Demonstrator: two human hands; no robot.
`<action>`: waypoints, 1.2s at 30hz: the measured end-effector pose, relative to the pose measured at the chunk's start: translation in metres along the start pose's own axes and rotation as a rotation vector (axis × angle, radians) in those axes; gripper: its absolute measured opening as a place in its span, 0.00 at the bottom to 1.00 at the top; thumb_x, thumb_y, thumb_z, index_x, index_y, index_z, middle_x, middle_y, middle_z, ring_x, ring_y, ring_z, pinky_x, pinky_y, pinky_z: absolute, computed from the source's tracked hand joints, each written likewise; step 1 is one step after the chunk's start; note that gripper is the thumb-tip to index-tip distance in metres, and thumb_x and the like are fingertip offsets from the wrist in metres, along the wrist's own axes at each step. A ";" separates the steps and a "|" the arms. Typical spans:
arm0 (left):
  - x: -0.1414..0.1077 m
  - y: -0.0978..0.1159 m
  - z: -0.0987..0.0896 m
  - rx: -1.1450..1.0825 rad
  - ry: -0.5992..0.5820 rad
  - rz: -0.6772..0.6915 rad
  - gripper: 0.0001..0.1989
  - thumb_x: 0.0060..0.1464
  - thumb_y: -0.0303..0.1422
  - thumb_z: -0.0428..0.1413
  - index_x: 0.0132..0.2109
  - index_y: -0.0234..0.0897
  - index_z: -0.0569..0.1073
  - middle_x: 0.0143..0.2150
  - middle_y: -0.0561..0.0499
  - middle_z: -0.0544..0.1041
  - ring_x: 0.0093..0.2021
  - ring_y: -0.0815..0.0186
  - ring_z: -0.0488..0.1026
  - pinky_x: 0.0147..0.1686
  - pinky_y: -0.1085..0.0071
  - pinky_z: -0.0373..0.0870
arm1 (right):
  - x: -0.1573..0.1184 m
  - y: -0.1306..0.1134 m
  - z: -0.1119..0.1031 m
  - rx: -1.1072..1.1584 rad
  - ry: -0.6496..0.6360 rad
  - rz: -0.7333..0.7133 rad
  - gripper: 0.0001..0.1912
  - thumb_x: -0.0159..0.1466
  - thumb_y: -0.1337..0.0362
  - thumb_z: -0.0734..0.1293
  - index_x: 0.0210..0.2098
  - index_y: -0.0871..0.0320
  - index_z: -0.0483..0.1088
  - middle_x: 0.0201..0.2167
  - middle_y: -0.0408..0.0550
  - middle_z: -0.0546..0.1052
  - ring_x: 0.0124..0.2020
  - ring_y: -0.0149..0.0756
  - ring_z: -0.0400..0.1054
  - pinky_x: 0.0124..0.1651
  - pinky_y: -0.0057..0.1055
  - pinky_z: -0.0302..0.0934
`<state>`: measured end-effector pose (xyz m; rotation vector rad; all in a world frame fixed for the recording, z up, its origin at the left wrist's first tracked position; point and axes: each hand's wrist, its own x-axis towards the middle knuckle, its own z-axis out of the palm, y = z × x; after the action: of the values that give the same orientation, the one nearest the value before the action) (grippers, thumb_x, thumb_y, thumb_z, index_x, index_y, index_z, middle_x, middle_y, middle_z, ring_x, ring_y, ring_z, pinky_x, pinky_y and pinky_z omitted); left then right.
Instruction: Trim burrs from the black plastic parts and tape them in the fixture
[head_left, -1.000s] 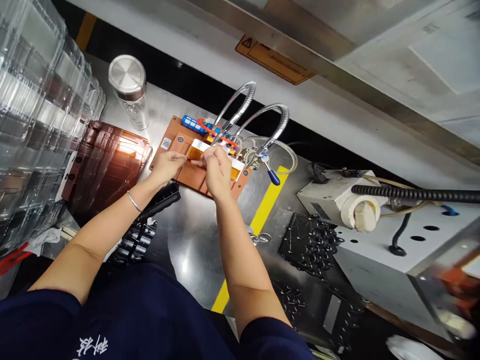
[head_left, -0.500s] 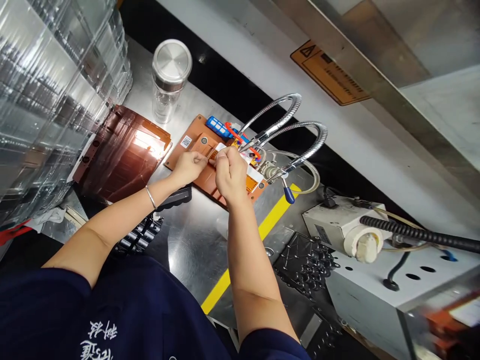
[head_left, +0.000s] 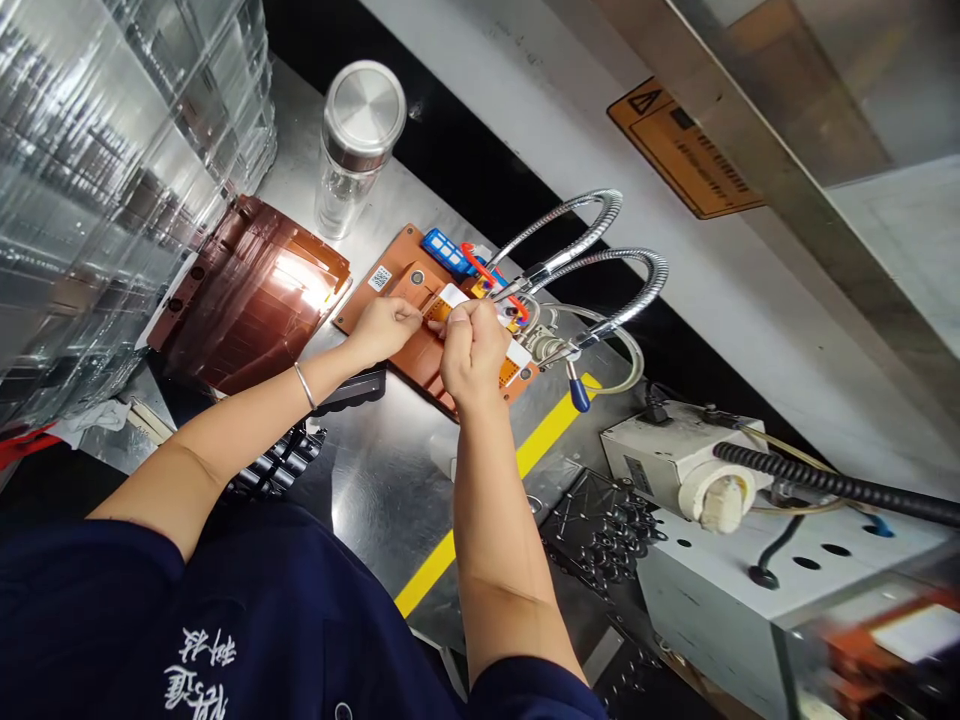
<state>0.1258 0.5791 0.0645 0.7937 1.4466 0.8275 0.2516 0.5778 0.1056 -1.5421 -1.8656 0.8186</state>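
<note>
A brown fixture board (head_left: 405,250) with a QR label lies on the metal bench. Over its left part is my left hand (head_left: 388,325), thumb and fingers pinched together; what they hold, if anything, is too small to tell. Close by on the right, my right hand (head_left: 474,350) is curled closed above the middle of the board, and its fingertips hide whatever is in them. Between the hands shows an orange strip (head_left: 438,309) with small holes, beside a white piece. A blue block (head_left: 445,250) and red tubing (head_left: 477,263) sit along the board's far edge.
Two flexible metal hoses (head_left: 615,212) arch behind the board, near a blue-tipped lever (head_left: 578,393). A steel-lidded glass bottle (head_left: 364,115) stands behind. Wrapped trays (head_left: 127,150) are stacked left, beside amber sheets (head_left: 255,310). Black parts (head_left: 600,530) and a white machine (head_left: 679,450) are right.
The view has shifted slightly, so the board and bottle appear a little further right. Both hands stay closed at about the same places over the board.
</note>
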 end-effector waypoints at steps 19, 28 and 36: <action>-0.001 -0.002 -0.001 0.115 -0.050 0.077 0.06 0.50 0.23 0.54 0.29 0.31 0.75 0.32 0.45 0.79 0.34 0.65 0.74 0.39 0.67 0.71 | -0.001 0.007 0.006 -0.269 -0.107 -0.243 0.11 0.66 0.61 0.54 0.28 0.54 0.59 0.25 0.46 0.65 0.29 0.38 0.62 0.36 0.36 0.57; -0.006 0.005 -0.004 0.231 -0.100 0.058 0.09 0.53 0.25 0.51 0.34 0.30 0.76 0.36 0.45 0.80 0.38 0.64 0.75 0.42 0.69 0.71 | -0.014 0.008 0.002 -0.203 -0.016 -0.184 0.11 0.66 0.61 0.53 0.28 0.54 0.58 0.22 0.44 0.68 0.25 0.36 0.66 0.32 0.34 0.59; -0.005 0.004 -0.003 0.187 -0.061 0.052 0.07 0.50 0.24 0.53 0.31 0.30 0.77 0.32 0.48 0.79 0.36 0.65 0.75 0.38 0.71 0.70 | -0.018 0.013 0.003 -0.250 0.144 -0.133 0.13 0.66 0.60 0.54 0.29 0.55 0.62 0.24 0.46 0.70 0.28 0.37 0.68 0.35 0.35 0.61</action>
<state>0.1230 0.5771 0.0705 0.9929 1.4683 0.7075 0.2605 0.5615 0.0923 -1.5583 -1.9960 0.4159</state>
